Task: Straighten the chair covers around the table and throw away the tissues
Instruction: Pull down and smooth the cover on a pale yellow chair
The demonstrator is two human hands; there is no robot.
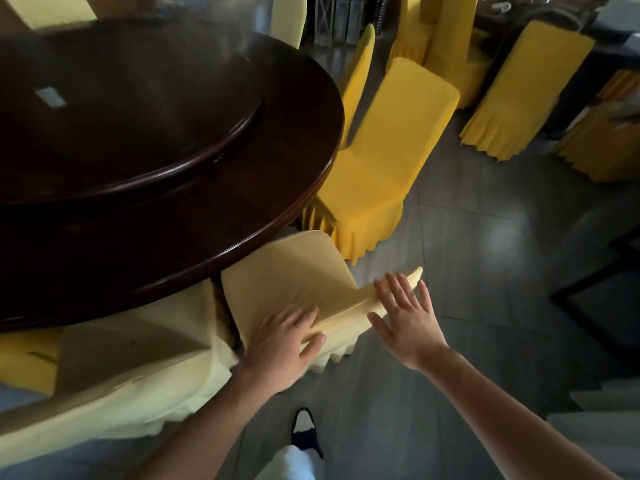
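Observation:
A chair in a pale yellow cover (287,271) stands tucked under the edge of the round dark wooden table (277,133). My left hand (282,344) lies on the top of its backrest, fingers flat on the front face and thumb over the top edge. My right hand (407,317) is spread open with straight fingers against the back of the backrest near its right corner. A small white tissue (50,97) lies on the table's raised turntable at the far left.
A second pale-covered chair (138,358) stands to the left. A bright yellow covered chair (377,161) stands to the right at the table, with several more behind it. Grey tiled floor (485,271) lies to the right. My shoe (304,427) is below.

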